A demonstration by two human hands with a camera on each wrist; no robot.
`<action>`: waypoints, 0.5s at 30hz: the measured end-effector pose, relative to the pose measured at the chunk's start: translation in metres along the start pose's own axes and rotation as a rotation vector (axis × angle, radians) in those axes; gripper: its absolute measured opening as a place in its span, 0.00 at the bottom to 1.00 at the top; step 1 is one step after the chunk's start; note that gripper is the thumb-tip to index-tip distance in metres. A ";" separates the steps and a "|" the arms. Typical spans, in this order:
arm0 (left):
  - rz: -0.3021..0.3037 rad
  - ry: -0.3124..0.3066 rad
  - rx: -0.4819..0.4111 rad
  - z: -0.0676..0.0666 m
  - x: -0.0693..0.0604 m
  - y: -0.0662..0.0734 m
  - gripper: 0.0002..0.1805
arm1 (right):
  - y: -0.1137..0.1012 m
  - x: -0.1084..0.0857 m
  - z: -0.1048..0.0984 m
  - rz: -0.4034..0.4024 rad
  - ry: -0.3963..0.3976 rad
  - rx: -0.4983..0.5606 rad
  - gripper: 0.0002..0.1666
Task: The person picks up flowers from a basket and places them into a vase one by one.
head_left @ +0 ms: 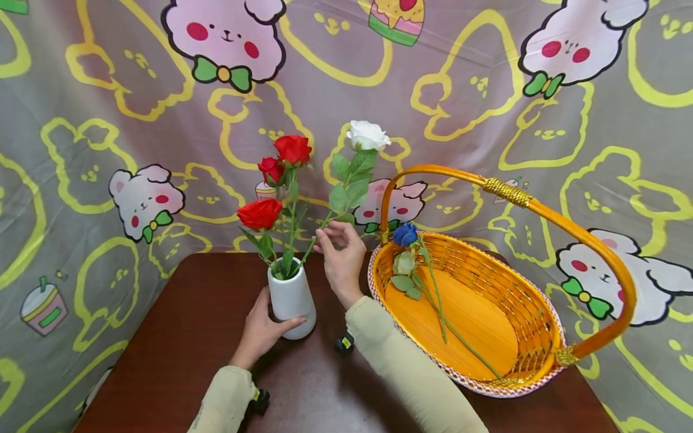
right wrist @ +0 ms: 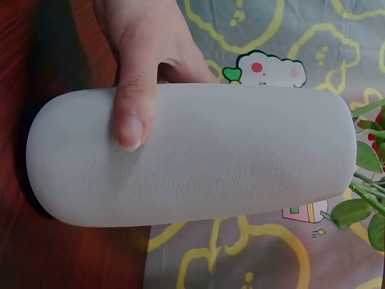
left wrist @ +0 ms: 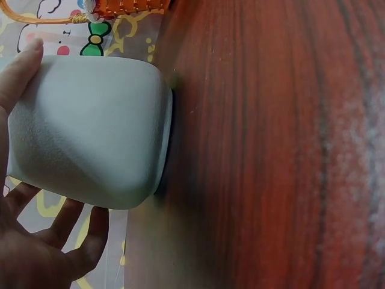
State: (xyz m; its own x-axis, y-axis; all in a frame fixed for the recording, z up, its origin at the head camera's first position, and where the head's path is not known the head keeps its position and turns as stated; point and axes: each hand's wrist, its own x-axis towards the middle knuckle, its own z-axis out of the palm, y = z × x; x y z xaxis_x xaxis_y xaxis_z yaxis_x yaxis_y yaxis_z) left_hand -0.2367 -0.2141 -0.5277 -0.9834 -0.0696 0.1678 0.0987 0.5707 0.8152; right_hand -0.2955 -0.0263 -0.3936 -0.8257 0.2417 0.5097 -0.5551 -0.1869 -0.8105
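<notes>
A white vase [head_left: 291, 300] stands upright on the table, and my left hand [head_left: 263, 329] holds it low on its side, thumb across the front. The left wrist view shows the vase [left wrist: 96, 129] between thumb and fingers. Several red roses [head_left: 260, 213] rise from its mouth. My right hand [head_left: 344, 255] pinches the stem of a white rose [head_left: 368, 136], right of the red ones; that stem slants down into the vase mouth, its lower end hidden. In the right wrist view the left thumb [right wrist: 132, 114] lies on the vase; the right hand is out of sight there.
At the right sits an orange woven basket [head_left: 471, 385] with a tall arched handle [head_left: 590, 240]. Inside lie a blue rose [head_left: 405, 234] and a pale rose [head_left: 403, 263] with long stems. Behind the dark wooden table [head_left: 157, 361] hangs a cartoon-patterned cloth [head_left: 325, 102].
</notes>
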 end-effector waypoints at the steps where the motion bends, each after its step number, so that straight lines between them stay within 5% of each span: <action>1: -0.001 0.001 0.001 0.000 0.000 0.000 0.63 | 0.000 0.000 0.000 -0.003 -0.002 -0.010 0.14; 15: 0.006 0.012 0.021 0.001 -0.001 0.001 0.62 | -0.003 -0.006 0.003 -0.029 -0.076 -0.121 0.13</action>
State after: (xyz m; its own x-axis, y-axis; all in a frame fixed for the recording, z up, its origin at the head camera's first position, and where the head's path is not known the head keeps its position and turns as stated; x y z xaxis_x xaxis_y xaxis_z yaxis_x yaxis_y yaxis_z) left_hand -0.2359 -0.2129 -0.5272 -0.9808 -0.0758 0.1795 0.1014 0.5883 0.8022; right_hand -0.2892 -0.0304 -0.3938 -0.8174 0.1715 0.5499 -0.5662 -0.0634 -0.8218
